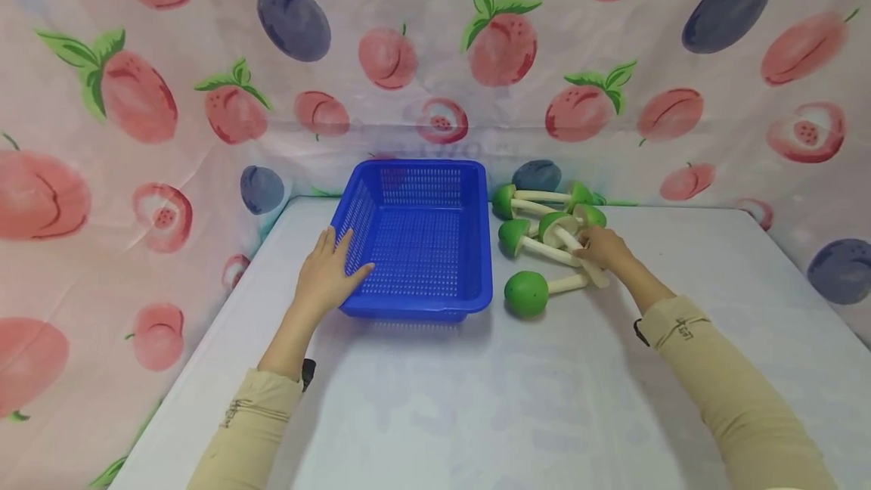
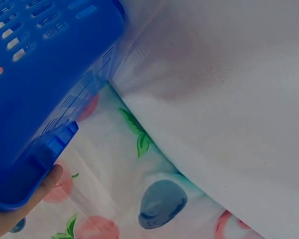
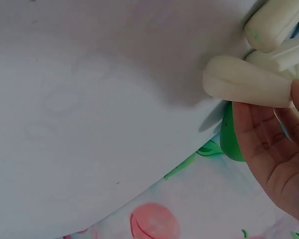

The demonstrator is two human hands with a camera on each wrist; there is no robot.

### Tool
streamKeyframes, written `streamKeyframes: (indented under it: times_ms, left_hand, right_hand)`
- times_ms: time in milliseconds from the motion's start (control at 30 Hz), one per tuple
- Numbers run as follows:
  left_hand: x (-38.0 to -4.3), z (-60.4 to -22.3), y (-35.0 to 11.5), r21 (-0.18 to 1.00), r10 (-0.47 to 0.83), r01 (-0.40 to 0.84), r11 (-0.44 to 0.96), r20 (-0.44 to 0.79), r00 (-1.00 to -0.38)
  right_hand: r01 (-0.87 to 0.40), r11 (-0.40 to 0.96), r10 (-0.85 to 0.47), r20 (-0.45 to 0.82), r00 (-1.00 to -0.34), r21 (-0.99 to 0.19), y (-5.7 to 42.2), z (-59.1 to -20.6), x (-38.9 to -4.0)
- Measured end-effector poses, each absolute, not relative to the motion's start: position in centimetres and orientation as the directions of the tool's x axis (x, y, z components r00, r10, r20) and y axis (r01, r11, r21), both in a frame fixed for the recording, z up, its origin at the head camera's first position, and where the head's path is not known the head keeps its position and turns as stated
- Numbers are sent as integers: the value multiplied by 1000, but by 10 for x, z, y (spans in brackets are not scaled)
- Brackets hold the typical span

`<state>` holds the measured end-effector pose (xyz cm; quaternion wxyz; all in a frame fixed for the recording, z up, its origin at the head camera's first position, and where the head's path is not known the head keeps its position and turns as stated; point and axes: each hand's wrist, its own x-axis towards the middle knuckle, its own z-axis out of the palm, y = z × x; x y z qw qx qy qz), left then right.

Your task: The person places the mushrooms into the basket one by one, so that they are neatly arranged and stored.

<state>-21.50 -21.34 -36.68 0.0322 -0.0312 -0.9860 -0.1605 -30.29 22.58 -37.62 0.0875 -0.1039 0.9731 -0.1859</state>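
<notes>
A blue plastic basket (image 1: pixel 480 248) with slotted walls stands on the white table. My left hand (image 1: pixel 323 274) rests on its left rim with fingers fairly straight, the thumb reaching over the inside; in the left wrist view one finger lies along the rim (image 2: pixel 65 137). To the basket's right, my right hand (image 1: pixel 604 248) pinches the pale stem (image 3: pixel 246 82) of a toy mushroom with a green cap (image 1: pixel 556 225). Its thumb is on one side of the stem, fingers on the other. Several similar mushrooms (image 1: pixel 527 293) lie around it, some partly hidden by the hand.
A fruit-printed cloth (image 1: pixel 435 59) hangs behind the table and along its left side. The white table top (image 1: pixel 442 399) extends in front of the basket and to the right of the mushrooms.
</notes>
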Motion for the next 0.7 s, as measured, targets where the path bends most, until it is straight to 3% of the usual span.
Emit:
streamKeyframes:
  times_ms: [267,700]
  left_hand:
    - [-216,-365,-214,322,74,97,942,84,-994]
    - [-215,-365,-212,299,69,83,951,59,-996]
  right_hand:
    - [-243,921,-271,-53,-961,-305,232,-368,-304]
    - [-261,908,-274,5,-962,-327,225,-352,-306]
